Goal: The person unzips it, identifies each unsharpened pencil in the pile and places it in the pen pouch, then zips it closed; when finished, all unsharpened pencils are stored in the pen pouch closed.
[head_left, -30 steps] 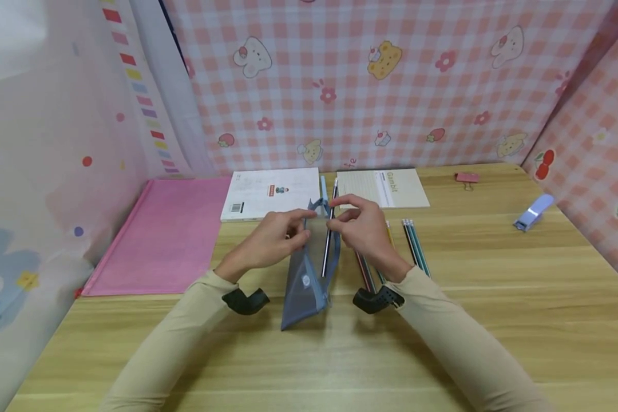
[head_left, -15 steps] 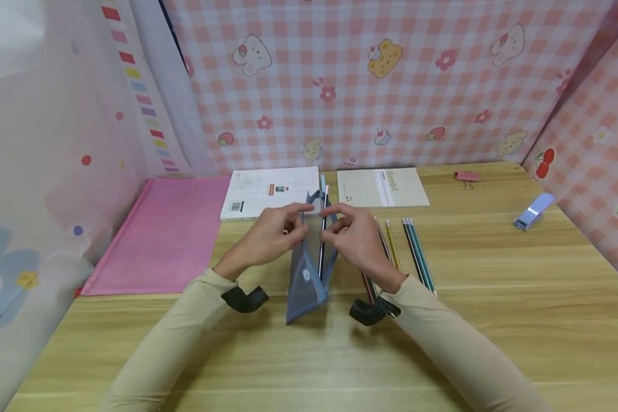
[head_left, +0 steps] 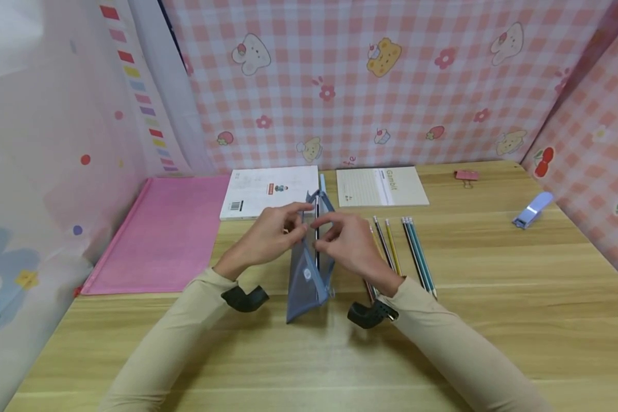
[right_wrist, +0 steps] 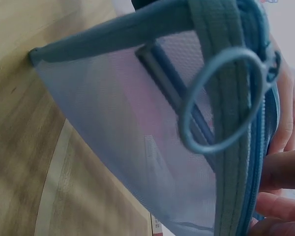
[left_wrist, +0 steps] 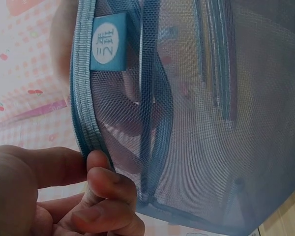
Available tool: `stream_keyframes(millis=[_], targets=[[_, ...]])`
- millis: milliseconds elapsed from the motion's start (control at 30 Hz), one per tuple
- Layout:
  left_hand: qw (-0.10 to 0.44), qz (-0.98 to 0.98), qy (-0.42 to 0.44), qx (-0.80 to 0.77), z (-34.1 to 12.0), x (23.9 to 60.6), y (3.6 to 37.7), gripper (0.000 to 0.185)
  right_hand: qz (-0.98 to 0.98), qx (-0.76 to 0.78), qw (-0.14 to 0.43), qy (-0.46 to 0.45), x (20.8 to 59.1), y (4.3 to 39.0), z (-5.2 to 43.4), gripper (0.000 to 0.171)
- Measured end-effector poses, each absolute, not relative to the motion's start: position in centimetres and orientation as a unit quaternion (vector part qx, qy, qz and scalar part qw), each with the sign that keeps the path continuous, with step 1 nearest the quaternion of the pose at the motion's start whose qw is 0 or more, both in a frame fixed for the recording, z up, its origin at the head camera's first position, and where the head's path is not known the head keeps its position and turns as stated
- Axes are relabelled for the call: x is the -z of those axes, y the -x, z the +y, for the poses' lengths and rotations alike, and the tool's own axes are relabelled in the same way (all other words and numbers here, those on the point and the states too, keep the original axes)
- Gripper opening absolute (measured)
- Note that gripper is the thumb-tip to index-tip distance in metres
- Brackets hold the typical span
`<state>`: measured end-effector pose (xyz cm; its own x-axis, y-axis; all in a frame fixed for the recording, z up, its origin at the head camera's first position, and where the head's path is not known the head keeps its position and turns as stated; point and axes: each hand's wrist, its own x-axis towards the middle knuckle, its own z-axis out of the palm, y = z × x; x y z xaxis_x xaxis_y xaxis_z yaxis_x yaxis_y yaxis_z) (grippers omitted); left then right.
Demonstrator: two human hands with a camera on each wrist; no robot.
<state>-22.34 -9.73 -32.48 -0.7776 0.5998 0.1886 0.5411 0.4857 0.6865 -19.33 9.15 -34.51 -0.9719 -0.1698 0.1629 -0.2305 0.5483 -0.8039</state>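
Observation:
A blue-grey mesh zip pouch (head_left: 300, 292) stands on its edge with its mouth spread. My left hand (head_left: 265, 234) pinches the left zipped rim between thumb and fingers; the left wrist view shows these fingertips (left_wrist: 110, 182) at the zip, beside a round label. At the mouth my right hand (head_left: 352, 243) holds a dark pencil (head_left: 317, 207) between thumb and fingers, its lower part inside the pouch. Through the mesh the right wrist view shows a dark slim rod (right_wrist: 169, 81), behind the zip's pull ring (right_wrist: 191, 105).
Several pencils (head_left: 416, 252) lie to the right, some partly under my right wrist. Behind are a white book (head_left: 257, 194), a notepad (head_left: 363, 189) and a light blue stick. A pink folder (head_left: 165, 234) lies left; a pink binder clip (head_left: 466, 175) and lilac clip-like object (head_left: 533, 210) lie right.
My right hand has brought the pencil left and then lower into the pouch mouth. My left hand keeps its pinch on the rim, almost in place.

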Motion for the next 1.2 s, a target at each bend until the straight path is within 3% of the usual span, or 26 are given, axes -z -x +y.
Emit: stream_keyframes(millis=[367,700,1200], targets=[[0.040,0.861,-0.329,-0.385,-9.8,32.6,22.4,0.041,-0.892,-0.436,0.039,-0.112,34.1,19.4,9.5,0.025],[0.040,0.861,-0.331,-0.383,-9.9,32.7,22.4,0.042,-0.880,-0.454,0.070,-0.122,33.8,19.0,12.6,0.018],[0.052,0.862,-0.335,-0.377,-9.9,32.8,22.2,0.040,-0.923,-0.352,-0.008,-0.156,37.2,19.5,17.0,0.003]])
